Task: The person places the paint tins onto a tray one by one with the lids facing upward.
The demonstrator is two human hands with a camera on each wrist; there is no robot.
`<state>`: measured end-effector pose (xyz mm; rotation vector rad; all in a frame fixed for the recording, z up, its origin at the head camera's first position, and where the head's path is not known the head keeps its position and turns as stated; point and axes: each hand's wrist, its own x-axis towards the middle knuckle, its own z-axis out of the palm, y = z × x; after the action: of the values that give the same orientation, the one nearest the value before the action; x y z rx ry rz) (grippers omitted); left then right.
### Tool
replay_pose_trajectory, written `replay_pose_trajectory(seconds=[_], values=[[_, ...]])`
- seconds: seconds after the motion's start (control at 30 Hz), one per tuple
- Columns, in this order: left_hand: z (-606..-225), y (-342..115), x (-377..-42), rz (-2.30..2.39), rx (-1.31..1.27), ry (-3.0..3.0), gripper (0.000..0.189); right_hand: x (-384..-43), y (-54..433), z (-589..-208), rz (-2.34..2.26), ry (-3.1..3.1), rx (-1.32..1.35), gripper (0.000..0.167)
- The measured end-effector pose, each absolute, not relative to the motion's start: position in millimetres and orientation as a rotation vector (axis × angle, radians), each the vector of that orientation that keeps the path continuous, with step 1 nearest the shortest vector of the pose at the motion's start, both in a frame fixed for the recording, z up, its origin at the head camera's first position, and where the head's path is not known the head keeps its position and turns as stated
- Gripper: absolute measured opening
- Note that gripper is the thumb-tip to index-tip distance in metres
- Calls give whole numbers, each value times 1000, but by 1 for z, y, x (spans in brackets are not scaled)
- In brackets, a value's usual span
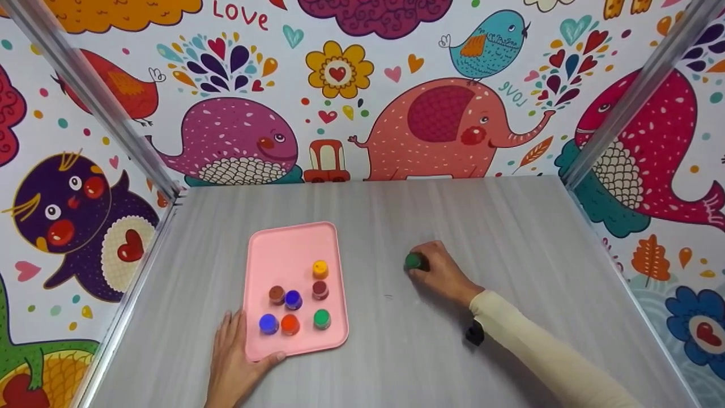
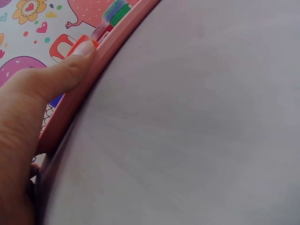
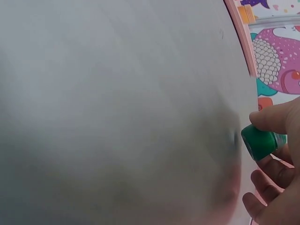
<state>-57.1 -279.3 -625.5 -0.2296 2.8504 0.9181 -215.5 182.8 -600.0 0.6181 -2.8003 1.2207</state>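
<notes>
A pink tray [image 1: 289, 243] lies at the left of the table. My left hand [image 1: 232, 357] touches its near left corner, with straight fingers along the side and the thumb [image 2: 75, 65] on the near rim. Small paint pots stand on it: yellow [image 1: 320, 268], maroon [image 1: 320, 290], brown [image 1: 276, 294], dark blue [image 1: 293, 300], blue [image 1: 269, 324], orange-red [image 1: 290, 324] and green [image 1: 322, 319]. To the right of the tray, my right hand [image 1: 444, 275] pinches a dark green-capped paint pot [image 3: 260, 142] between thumb and fingers. Whether this pot touches the table cannot be told.
The grey table [image 1: 374, 351] runs back to walls printed with cartoon animals. Metal posts [image 1: 628, 102] stand at the corners, and a metal rail [image 1: 127, 317] runs along the left edge. A small black object [image 1: 474, 333] is at my right wrist.
</notes>
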Motion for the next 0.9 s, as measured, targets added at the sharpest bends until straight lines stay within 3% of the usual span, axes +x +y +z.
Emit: replay_pose_trajectory(seconds=[0.9], values=[[-625, -276, -57, 924, -301, 2813, 151, -227, 100, -596, 1392, -2757, 839, 36]])
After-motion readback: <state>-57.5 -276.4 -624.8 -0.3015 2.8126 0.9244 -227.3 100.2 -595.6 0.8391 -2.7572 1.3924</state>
